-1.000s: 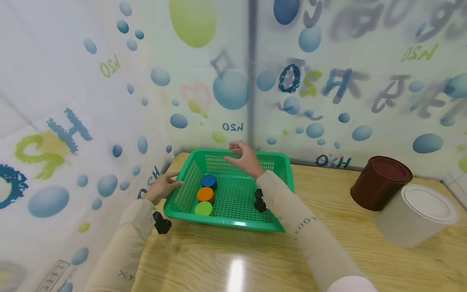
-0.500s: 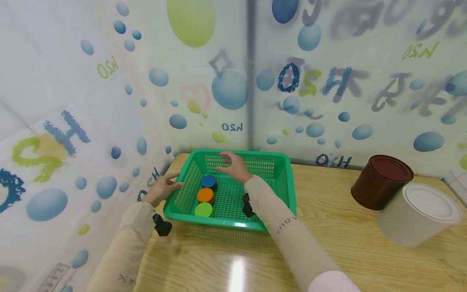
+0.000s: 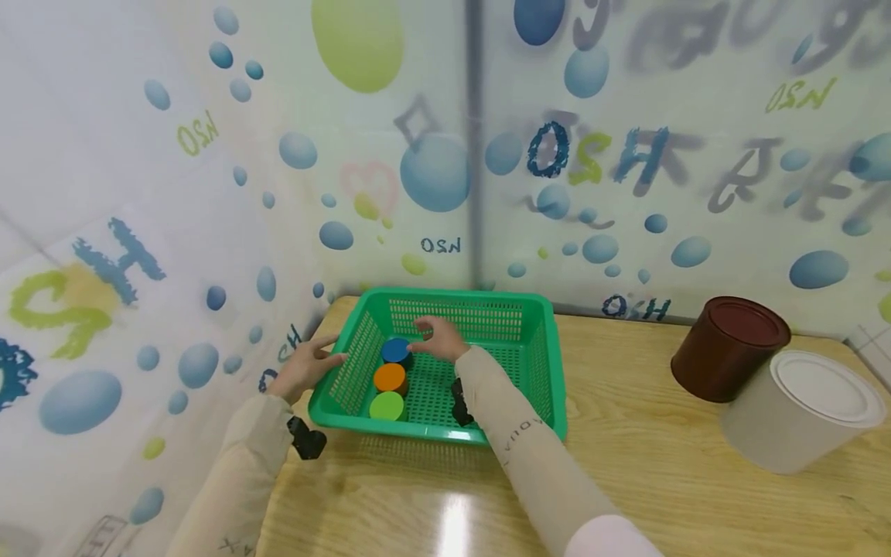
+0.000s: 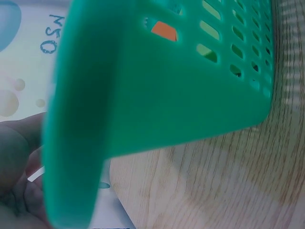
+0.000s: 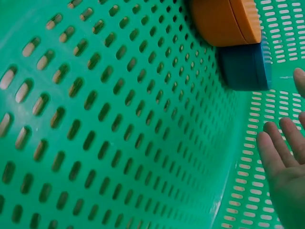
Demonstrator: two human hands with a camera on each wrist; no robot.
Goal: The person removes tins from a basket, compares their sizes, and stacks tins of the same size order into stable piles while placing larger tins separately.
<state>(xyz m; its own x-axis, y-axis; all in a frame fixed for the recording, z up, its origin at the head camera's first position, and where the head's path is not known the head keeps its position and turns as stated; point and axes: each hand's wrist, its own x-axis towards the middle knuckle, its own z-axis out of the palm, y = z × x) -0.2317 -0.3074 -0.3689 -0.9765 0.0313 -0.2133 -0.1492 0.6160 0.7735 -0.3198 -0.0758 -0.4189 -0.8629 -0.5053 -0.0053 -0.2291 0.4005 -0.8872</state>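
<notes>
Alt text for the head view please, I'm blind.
A right hand hovers inside a green basket, nearest the blue cylinder in a row with an orange cylinder and lime cylinder; the left hand is at the left rim. To the right: brown can, white can.

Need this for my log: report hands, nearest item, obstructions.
Left hand at rim of green plastic basket. Right hand inside, open beside blue cylinder. Cylinder ungripped. No obstruction between.

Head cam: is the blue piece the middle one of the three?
No, the orange piece sits between the blue piece and the green piece.
</notes>
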